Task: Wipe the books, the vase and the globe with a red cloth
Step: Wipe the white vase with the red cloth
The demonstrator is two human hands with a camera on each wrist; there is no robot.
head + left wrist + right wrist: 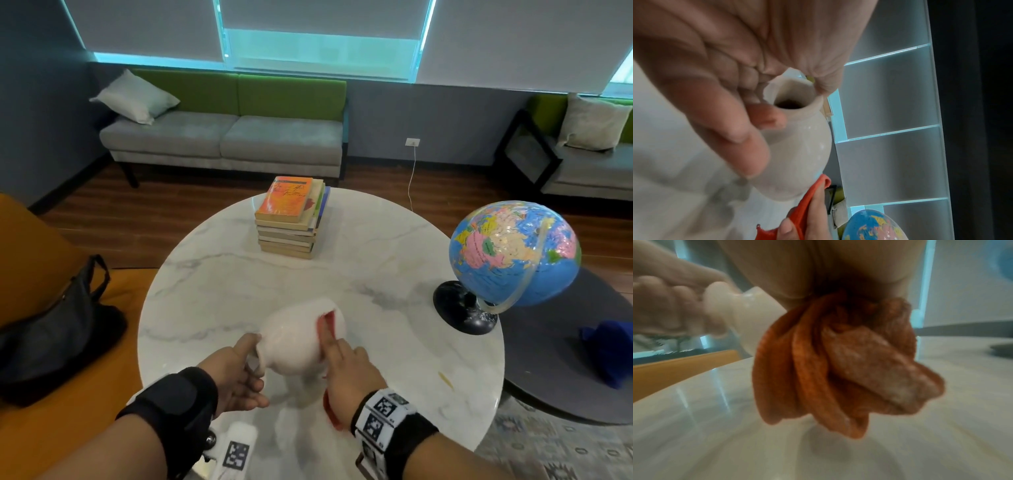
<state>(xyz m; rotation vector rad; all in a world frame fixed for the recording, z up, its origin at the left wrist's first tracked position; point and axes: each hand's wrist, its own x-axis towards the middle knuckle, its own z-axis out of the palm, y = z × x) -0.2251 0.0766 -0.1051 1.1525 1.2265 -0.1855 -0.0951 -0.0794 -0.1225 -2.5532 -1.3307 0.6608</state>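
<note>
A black bag (58,329) sat slumped on the orange seat (37,246) at the far left, just beside the round marble table (239,284). Over the near part of that table the person's left hand (236,373) had its thumb and fingers curled round the neck of the white vase (294,346), holding it tipped on its side in the air, mouth toward the person and base pointing away. From the left wrist view a finger (766,118) lay across the lip of the open mouth. To the right of it, the right hand (349,370) pressed the red cloth (325,325) against the right flank of the vase, fingers laid long over the fabric, and the rest of the cloth hung bunched below the palm above the tabletop. Whether those fingers were also pinching the fabric, I couldn't tell.

Further back, near the middle of the table, the books (291,222) stood in a neat stack with an orange cover on top, well apart from the hands. At the table's right edge the globe (513,253) stood tilted on its black base. Beyond it to the right, a crumpled blue cloth (609,353) lay on a lower dark round table (555,377). A grey and green sofa (226,133) ran along the back wall.
</note>
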